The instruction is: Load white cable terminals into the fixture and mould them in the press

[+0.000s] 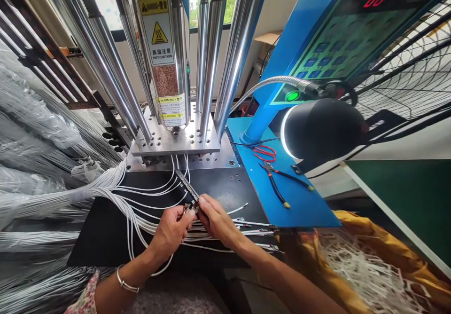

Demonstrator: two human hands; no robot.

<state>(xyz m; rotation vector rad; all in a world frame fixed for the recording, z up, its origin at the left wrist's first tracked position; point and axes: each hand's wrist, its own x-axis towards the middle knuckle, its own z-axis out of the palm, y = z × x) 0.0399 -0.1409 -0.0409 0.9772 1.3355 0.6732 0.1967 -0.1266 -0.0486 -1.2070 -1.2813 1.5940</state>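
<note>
My left hand (172, 231) and my right hand (215, 220) meet over a black work plate (105, 229). Both pinch at the near end of a narrow metal strip (186, 188) that carries small cable connectors. The fingers of each hand are closed around those connector ends. White cables (141, 196) fan out from the strip to the left and toward me. More cable ends with metal plugs (253, 224) lie just right of my right hand. A bangle sits on my left wrist.
A moulding press with chrome columns (211, 60) and a hot-surface warning label (159, 32) stands behind the plate. Red scissors (265, 153) and pliers (278, 182) lie on a blue shelf (310, 206). A black lamp (324, 128) hangs right. Bagged cable bundles (35, 130) fill the left.
</note>
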